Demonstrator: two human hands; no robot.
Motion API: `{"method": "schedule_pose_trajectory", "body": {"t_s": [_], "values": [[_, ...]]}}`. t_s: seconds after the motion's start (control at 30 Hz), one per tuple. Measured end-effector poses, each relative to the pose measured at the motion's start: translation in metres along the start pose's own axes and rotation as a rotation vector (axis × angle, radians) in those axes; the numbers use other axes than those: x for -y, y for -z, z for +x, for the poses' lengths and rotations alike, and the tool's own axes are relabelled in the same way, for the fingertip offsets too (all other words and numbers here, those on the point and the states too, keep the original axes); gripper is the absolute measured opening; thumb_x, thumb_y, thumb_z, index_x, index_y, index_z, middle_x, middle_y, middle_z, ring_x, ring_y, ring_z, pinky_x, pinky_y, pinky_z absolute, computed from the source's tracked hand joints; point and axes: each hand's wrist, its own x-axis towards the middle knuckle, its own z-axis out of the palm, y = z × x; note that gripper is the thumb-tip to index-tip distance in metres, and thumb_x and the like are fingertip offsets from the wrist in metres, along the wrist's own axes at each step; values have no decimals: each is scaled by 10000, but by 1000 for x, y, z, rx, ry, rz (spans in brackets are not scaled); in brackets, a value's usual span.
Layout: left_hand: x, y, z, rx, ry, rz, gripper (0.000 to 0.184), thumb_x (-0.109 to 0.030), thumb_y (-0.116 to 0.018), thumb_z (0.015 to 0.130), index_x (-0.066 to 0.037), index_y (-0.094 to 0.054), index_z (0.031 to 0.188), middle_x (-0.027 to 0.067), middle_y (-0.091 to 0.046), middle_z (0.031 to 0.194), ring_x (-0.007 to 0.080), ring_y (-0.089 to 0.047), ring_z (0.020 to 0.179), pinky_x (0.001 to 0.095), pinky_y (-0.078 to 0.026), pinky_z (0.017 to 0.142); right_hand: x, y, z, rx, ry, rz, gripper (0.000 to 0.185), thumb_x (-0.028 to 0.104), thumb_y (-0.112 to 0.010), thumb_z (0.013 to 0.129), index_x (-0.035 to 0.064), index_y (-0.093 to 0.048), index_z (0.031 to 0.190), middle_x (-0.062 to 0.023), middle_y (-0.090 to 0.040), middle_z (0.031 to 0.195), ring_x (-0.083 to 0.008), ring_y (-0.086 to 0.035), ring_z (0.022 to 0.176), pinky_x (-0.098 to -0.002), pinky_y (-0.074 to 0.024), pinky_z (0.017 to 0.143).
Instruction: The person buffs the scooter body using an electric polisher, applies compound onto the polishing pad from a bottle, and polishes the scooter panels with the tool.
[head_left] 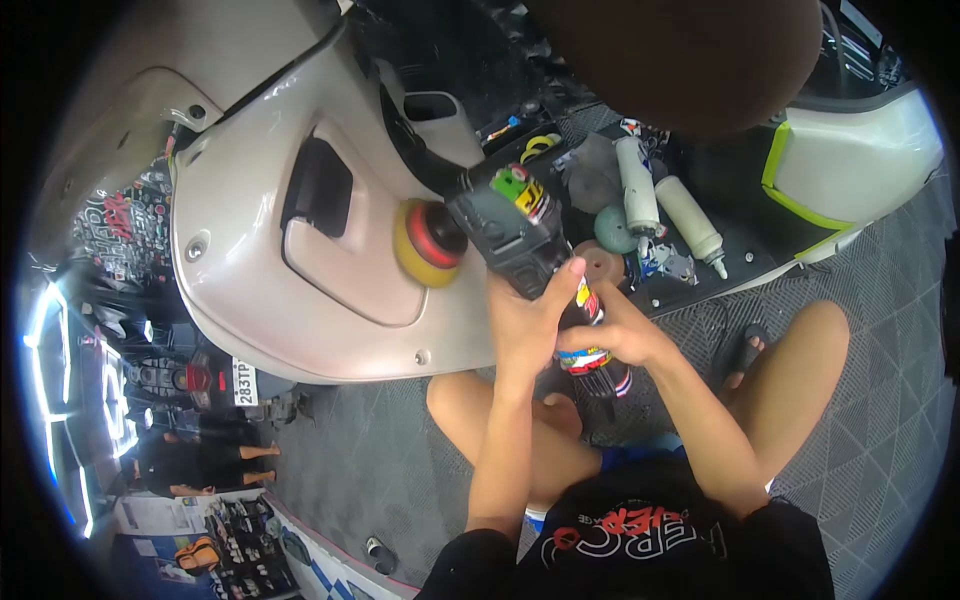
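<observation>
Nearest to me, a dark brown rounded form [690, 60] is looming above and to the right of the cream panel [250, 250], too blurred to name. That panel is taking up most of the space to my left, smooth and shining, with a dark recess [325, 185] showing in it. Well to its right, a white panel [875, 160] is wearing an edging of green tape [810, 208], and between the two panels a black board [770, 225] is stretching. At the cream panel's right side I am holding the polisher [510, 225], its yellow pad [428, 243] facing the surface; whether that pad is touching or spinning, I cannot tell. My left hand [525, 322] is curling around the polisher's body, and my right hand [620, 330] is wrapping its rear grip. Right of the cream panel, two white bottles [637, 185] are lying, with a teal pad [615, 230] and a brown pad [602, 262] sitting near them, and yellow rings [540, 148] resting closer to it. Judging by the raised polisher, I am probably midway through buffing; the gloss is showing no clear border between finished and unfinished areas, so I cannot tell what is remaining.
</observation>
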Motion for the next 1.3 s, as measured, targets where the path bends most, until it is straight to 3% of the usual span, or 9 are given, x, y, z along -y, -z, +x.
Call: {"method": "schedule_pose_trajectory", "body": {"t_s": [0.2,0.27,0.4,0.47,0.57,0.77,0.93,1.2,1.3], "values": [[44,-4,-11,-15,139,62,398,-145,-828,871,33,-610,1153,83,-691,1014,146,-662,883,311,-547,792,-31,7,-15,-36,-106,196,465,176,-794,755,-69,-672,1131,-109,-725,1021,-164,-684,919,-310,-528,832],[61,-11,-15,-37,29,115,394,-147,-826,870,32,-609,1146,80,-687,1004,149,-662,887,318,-549,800,-44,14,-24,-105,-178,199,548,167,-810,753,-88,-650,1211,-125,-729,1058,-191,-696,966,-325,-536,883],[41,-2,-5,-33,98,68,356,-144,-807,886,31,-618,1132,80,-695,998,141,-671,877,311,-552,784,-16,1,-12,-62,-98,158,502,179,-820,757,-70,-649,1158,-114,-727,1028,-167,-687,936,-316,-533,846],[14,8,-1,-10,97,-24,318,-128,-804,885,34,-650,1111,79,-721,979,145,-682,838,307,-555,751,-7,-12,-1,-113,4,-8,395,163,-826,737,-67,-676,1021,-78,-726,934,-136,-665,837,-314,-526,768],[20,9,-7,-3,-51,-13,334,-114,-804,881,28,-644,1138,74,-713,1010,137,-676,882,303,-550,783,-19,-11,-1,-89,106,-65,358,157,-825,735,-67,-687,979,-84,-732,914,-132,-669,813,-312,-530,752],[90,3,-21,42,210,31,411,-166,-810,887,23,-601,1184,69,-700,1018,125,-653,885,302,-541,794,-90,0,-25,-209,-118,148,326,143,-805,752,-62,-707,985,-110,-747,918,-166,-705,781,-328,-560,712],[109,-9,-22,12,342,7,396,-180,-806,896,24,-607,1170,69,-703,1008,119,-653,880,303,-541,794,-98,8,-33,-297,-154,209,323,142,-783,765,-66,-703,999,-104,-743,888,-165,-703,772,-323,-556,718],[102,-1,-22,11,188,-20,425,-187,-820,883,16,-604,1186,78,-710,1033,132,-671,879,299,-544,792,-63,7,-29,-268,-156,-107,339,159,-804,757,-67,-706,990,-104,-746,894,-149,-701,783,-331,-556,728],[106,-8,-19,-5,216,58,449,-202,-833,869,26,-595,1174,76,-705,1012,141,-669,842,312,-547,767,-92,8,-27,-228,-192,225,331,155,-808,756,-66,-708,982,-96,-748,892,-150,-704,778,-329,-557,730]]}}
